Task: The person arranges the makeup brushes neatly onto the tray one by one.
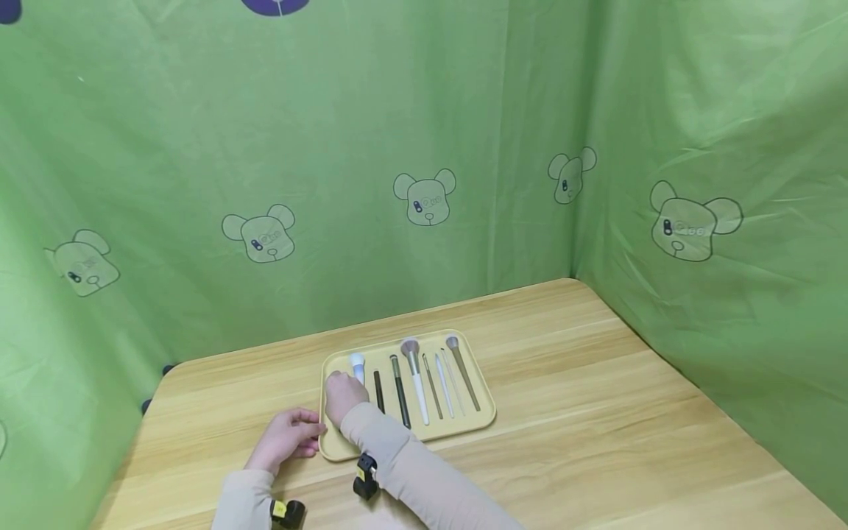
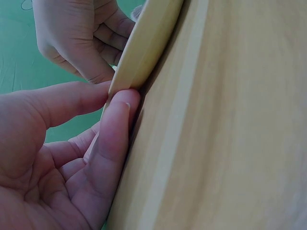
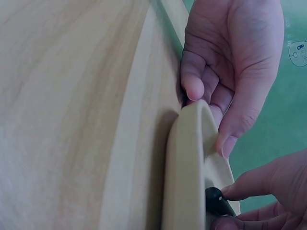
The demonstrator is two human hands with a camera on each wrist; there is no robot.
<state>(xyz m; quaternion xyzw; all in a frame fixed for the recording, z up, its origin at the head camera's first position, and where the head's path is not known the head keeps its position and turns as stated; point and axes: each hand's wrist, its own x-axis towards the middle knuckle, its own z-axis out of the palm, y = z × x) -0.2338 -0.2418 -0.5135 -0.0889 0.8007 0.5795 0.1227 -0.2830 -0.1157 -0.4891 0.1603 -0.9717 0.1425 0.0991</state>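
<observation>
A shallow cream-yellow tray (image 1: 437, 434) lies on the wooden table, with several makeup brushes set side by side in it. My left hand (image 1: 285, 438) pinches the tray's near left edge, thumb and fingertip on either side of the rim (image 2: 139, 52). Over the tray's left part, my right hand (image 1: 346, 397) pinches the dark rounded end of a makeup brush (image 3: 219, 203); the rest of that brush is hidden. Closest to this hand are a white-and-blue brush (image 1: 358, 366) and a slim black brush (image 1: 379, 391).
Further right in the tray lie a dark-handled brush (image 1: 400, 394), a large white-handled brush (image 1: 419, 386), several thin ones and a brown brush (image 1: 466, 375). Green curtains (image 1: 344, 147) with bear prints hang behind and to the right of the table (image 1: 596, 412).
</observation>
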